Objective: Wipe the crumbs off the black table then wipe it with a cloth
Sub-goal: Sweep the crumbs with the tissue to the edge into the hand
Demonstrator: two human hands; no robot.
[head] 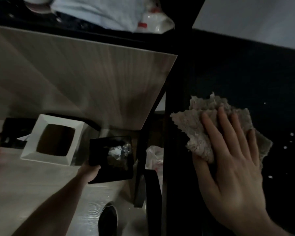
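In the head view, the right hand (228, 160) lies flat with its fingers straight and spread, pressing a beige knitted cloth (211, 126) onto the black table (245, 74) near the table's left edge. The cloth is crumpled, part of it under the palm and part showing beyond the fingertips. Pale crumbs (291, 134) lie scattered on the dark top to the right of the cloth, apart from it.

The left hand (90, 172) is lower down, left of the table edge, with its fingers curled round the near-left corner of a black bin (112, 159). The bin holds crumpled white and shiny scraps. Just left of it on the pale floor (32, 193) stands a white square bin (54, 140) with a dark square opening. A dark shoe (107, 217) shows at the near edge of the floor. A light wooden panel (92, 79) fills the far left. Beyond it lie a pale blue garment (92, 11) and a white plastic bag (153, 21) with red marks; the picture is too blurred to read any writing.
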